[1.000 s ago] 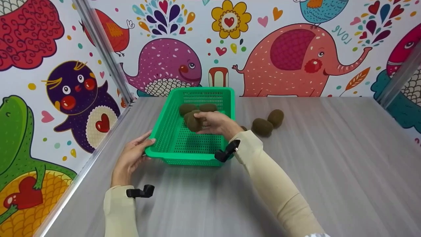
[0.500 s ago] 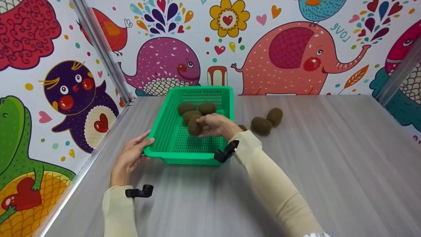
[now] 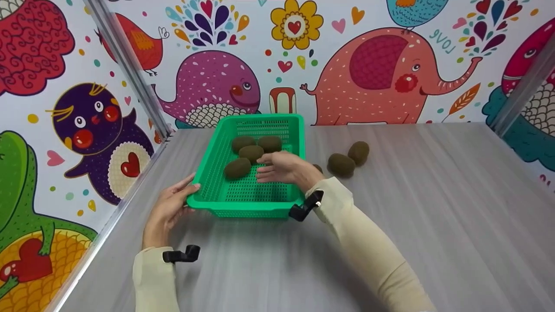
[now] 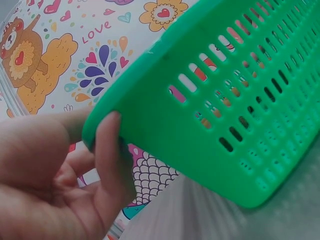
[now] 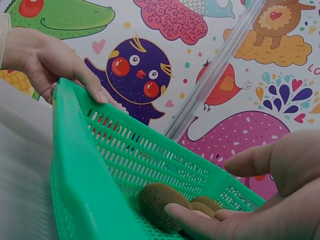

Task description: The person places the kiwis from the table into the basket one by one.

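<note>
The kiwis (image 3: 341,165) on the desk (image 3: 433,195) lie rightward of the nearer right hand (image 3: 285,167), its fingers (image 3: 268,177) released; the left hand (image 3: 168,209) grips the basket (image 3: 247,206).

Behind the bare fingers (image 3: 265,177) of the right hand (image 3: 284,168), I'm seeing a plain cream sleeve (image 3: 368,251) covering the wrist and forearm, its loose cuff (image 3: 334,194) flaring slightly. A bent black bracket (image 3: 306,206) is jutting out there, showing one small shiny spot. Back from the left hand's (image 3: 167,210) fingers, a matching sleeve (image 3: 156,277) is bearing a similar black bracket (image 3: 182,255).
</note>
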`<state>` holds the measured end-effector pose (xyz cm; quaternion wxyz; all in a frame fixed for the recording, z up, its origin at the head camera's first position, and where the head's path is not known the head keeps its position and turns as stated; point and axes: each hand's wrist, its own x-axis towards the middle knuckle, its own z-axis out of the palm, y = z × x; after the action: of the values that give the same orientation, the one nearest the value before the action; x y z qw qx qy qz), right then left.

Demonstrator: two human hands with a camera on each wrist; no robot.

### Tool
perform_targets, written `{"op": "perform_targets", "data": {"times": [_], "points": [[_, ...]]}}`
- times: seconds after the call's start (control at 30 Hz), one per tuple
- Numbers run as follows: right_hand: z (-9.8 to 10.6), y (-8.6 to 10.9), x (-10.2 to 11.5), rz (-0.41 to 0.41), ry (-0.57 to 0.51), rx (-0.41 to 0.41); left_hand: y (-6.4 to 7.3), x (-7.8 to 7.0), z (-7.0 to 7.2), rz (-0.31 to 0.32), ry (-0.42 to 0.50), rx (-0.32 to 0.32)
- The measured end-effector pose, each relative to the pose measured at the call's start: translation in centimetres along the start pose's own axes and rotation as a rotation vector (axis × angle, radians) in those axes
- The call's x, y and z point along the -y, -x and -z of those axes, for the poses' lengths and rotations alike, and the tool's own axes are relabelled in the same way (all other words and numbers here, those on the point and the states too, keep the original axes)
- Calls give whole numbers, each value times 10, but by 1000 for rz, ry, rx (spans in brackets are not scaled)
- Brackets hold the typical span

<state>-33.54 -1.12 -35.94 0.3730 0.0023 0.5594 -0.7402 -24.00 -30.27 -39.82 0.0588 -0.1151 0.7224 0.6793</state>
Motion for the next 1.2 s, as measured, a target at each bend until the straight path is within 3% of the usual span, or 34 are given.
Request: {"op": "perform_targets", "data": {"times": [0.33,0.57,0.73,0.97,1.2], "points": [[12,17,0,85,118,-19,-1,-1,-1,-2,0,-1],[23,36,4,130,88,18,0,-1,0,7,9,1],[31,52,4,204,162,-11,1,-2,1,1,18,6],[45,67,0,293,220,17,2,-2,0,4,1,9],[56,81,-4,365,264,-57,1,-3,1,6,-4,6]]}}
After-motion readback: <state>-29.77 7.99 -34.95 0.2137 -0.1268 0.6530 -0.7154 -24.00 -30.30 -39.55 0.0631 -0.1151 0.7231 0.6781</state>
